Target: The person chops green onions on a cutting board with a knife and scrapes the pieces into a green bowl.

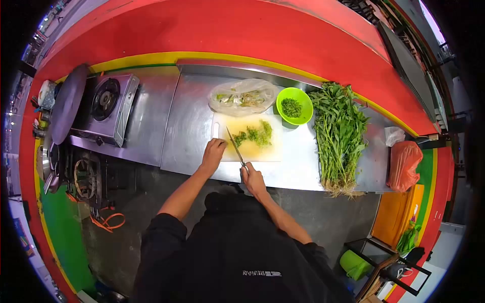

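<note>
My right hand [253, 179] is wrapped round the handle of a knife [234, 144], whose blade points away from me over the cutting board [273, 154]. Chopped green herbs [258, 133] lie in small heaps on the board, just right of the blade. My left hand [215, 148] rests at the board's left edge with its fingers curled together; whatever they may hold is hidden. Behind the board lies a clear plastic bag [259, 104] with cut stems inside. A lime-green bowl [309, 108] beside it holds finely chopped greens [291, 107].
A big bunch of leafy greens [339, 134] with roots lies on the steel counter [189, 108] at right. Past it sits a red plastic bag [404, 165]. On the left are a gas stove [107, 103] and a large round dark lid or pan [69, 104]. A red wall [202, 30] runs behind.
</note>
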`<act>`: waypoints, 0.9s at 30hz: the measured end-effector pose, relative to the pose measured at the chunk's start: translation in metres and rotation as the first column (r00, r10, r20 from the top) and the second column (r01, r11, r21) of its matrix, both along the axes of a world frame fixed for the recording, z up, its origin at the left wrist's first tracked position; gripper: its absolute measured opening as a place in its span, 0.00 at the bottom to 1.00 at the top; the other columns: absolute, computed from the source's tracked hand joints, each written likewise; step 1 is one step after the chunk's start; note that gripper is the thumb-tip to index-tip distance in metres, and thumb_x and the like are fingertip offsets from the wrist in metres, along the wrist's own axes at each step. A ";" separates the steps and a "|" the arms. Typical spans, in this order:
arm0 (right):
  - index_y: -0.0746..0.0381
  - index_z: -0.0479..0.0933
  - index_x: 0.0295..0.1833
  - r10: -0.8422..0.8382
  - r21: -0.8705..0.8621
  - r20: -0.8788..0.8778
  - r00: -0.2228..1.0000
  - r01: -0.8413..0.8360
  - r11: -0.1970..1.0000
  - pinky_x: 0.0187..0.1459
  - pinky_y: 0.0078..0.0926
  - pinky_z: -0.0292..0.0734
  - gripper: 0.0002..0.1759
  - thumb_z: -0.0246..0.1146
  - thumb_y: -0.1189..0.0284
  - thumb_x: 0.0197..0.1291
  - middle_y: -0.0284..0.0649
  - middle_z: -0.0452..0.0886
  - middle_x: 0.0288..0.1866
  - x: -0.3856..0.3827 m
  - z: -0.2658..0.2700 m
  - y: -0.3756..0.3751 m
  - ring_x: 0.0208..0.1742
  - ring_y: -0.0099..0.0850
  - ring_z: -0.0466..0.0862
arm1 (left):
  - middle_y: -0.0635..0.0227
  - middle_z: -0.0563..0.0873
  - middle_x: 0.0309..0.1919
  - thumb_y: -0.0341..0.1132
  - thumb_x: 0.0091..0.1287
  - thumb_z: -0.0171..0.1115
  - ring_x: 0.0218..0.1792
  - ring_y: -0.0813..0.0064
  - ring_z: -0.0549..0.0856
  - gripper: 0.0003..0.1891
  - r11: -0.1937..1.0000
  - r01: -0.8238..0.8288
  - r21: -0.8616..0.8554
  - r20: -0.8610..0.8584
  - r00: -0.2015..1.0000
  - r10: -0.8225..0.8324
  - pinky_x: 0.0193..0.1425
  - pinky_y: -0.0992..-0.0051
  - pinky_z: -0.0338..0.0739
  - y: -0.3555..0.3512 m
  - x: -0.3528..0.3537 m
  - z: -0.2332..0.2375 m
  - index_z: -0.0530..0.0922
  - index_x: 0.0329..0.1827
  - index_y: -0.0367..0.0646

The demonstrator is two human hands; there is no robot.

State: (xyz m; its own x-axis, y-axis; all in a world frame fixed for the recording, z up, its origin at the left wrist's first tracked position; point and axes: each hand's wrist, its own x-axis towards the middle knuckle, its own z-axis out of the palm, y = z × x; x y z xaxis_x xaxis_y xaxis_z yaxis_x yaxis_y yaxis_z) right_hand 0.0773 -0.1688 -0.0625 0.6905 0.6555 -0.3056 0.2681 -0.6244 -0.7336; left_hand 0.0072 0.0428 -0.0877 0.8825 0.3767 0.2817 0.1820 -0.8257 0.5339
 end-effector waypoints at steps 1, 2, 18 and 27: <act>0.61 0.73 0.51 0.000 -0.009 -0.012 1.000 0.000 1.000 0.34 0.59 0.74 0.13 0.58 0.62 0.76 0.61 0.82 0.27 0.001 0.001 0.000 0.34 0.66 0.84 | 0.59 0.87 0.48 0.24 0.63 0.62 0.53 0.58 0.84 0.12 1.000 -0.001 -0.008 -0.019 1.000 0.001 0.58 0.62 0.78 0.000 0.000 -0.003 0.85 0.49 0.37; 0.61 0.73 0.51 0.002 -0.007 -0.012 1.000 -0.002 1.000 0.34 0.59 0.74 0.13 0.58 0.62 0.76 0.61 0.82 0.27 0.001 0.002 0.001 0.34 0.66 0.84 | 0.59 0.87 0.48 0.24 0.63 0.62 0.53 0.58 0.84 0.12 1.000 -0.003 -0.007 -0.018 1.000 0.003 0.58 0.62 0.78 0.001 0.001 -0.005 0.85 0.49 0.37; 0.59 0.73 0.55 -0.003 0.013 -0.004 1.000 0.003 1.000 0.32 0.56 0.75 0.12 0.57 0.62 0.76 0.59 0.83 0.26 0.006 -0.003 -0.005 0.33 0.64 0.85 | 0.60 0.88 0.45 0.25 0.65 0.63 0.49 0.59 0.85 0.09 0.998 0.069 0.004 0.055 0.996 -0.069 0.56 0.62 0.79 0.000 0.007 -0.004 0.86 0.46 0.37; 0.60 0.73 0.51 0.021 -0.006 -0.013 1.000 -0.021 1.000 0.33 0.54 0.77 0.12 0.57 0.62 0.77 0.57 0.83 0.25 0.003 -0.006 -0.007 0.32 0.62 0.86 | 0.64 0.85 0.46 0.28 0.64 0.65 0.51 0.64 0.83 0.11 0.978 0.004 0.208 0.020 1.000 -0.008 0.58 0.62 0.77 -0.011 0.003 -0.005 0.85 0.48 0.40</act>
State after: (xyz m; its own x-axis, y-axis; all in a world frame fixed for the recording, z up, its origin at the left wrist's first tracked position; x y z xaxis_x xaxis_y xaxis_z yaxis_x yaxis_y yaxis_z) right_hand 0.0799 -0.1753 -0.0682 0.6731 0.6678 -0.3178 0.2718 -0.6230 -0.7335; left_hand 0.0106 0.0318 -0.0924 0.8778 0.3024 0.3717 0.1672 -0.9203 0.3537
